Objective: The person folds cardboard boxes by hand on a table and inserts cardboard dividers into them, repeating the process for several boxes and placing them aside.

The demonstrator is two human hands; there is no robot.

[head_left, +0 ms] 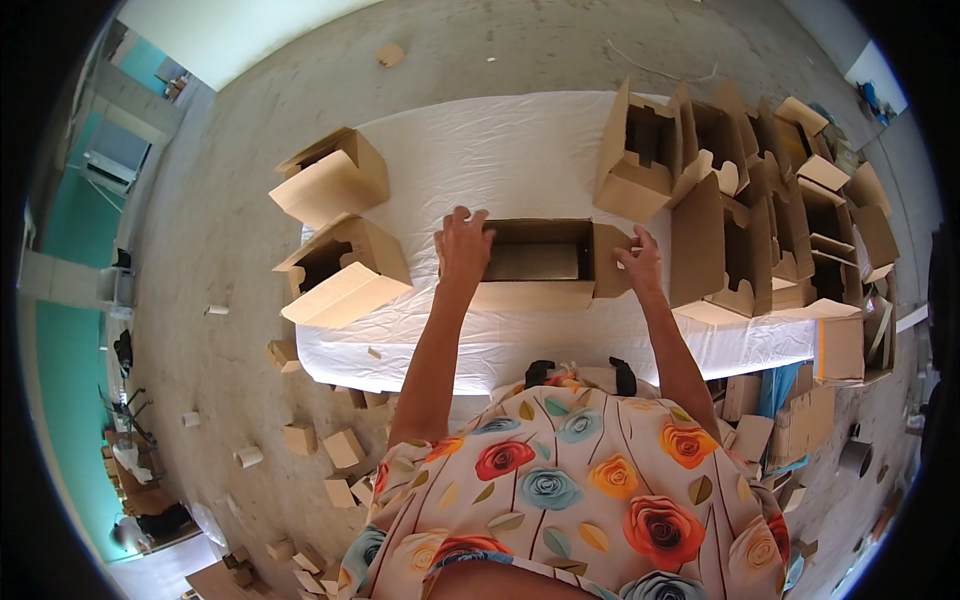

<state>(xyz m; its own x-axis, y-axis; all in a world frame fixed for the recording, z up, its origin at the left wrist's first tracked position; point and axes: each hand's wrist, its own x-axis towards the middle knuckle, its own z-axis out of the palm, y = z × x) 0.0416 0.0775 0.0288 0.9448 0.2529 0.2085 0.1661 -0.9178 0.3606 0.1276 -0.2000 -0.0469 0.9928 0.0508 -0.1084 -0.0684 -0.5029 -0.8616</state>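
Head view: both arms outstretched, left hand (463,245) and right hand (640,264) (fingers clamped) grip open cardboard box (535,262).

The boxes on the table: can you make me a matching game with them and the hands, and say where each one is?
Things:
1. open box
2. left hand
3. right hand
4. two boxes on their sides

Places:
A. on the open box's right flap
B. at the white table's left edge
C. middle of the table, between both hands
D. on the open box's left end

Pairs: 1-C, 2-D, 3-A, 4-B
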